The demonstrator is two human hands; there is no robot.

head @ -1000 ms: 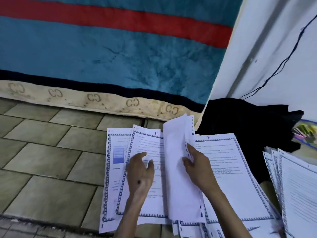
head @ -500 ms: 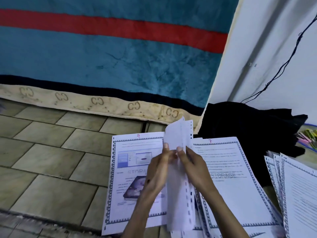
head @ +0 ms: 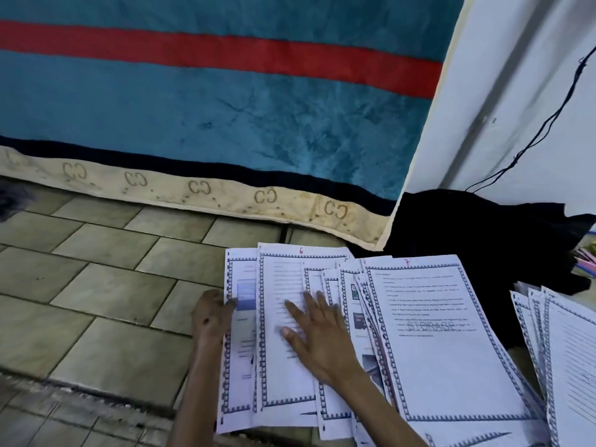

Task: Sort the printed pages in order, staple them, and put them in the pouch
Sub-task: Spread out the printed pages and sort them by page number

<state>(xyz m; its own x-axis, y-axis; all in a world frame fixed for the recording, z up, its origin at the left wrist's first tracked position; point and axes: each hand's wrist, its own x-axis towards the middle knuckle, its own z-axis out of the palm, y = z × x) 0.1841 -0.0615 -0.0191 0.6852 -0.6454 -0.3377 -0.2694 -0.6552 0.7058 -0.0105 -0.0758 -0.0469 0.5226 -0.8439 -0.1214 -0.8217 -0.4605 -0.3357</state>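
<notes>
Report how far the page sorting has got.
Done: little; page 6 and page 7 lie face up, numbered in red. In hand: right hand flat on page 6, left hand at the pile's left edge. Left: ordering the fanned pages, stapling, pouching; no stapler or pouch visible.

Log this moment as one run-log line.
stage: sorting | right hand: flat on page 6 | left hand: at stack's left edge | page 7: alongside

A teal blanket with a red stripe hangs at the back — its cream hem, printed with repeated letters, meets the grey-green tiled floor. A white wall stands to the right, a black cable trailing down it — dark cloth heaped below.
</notes>
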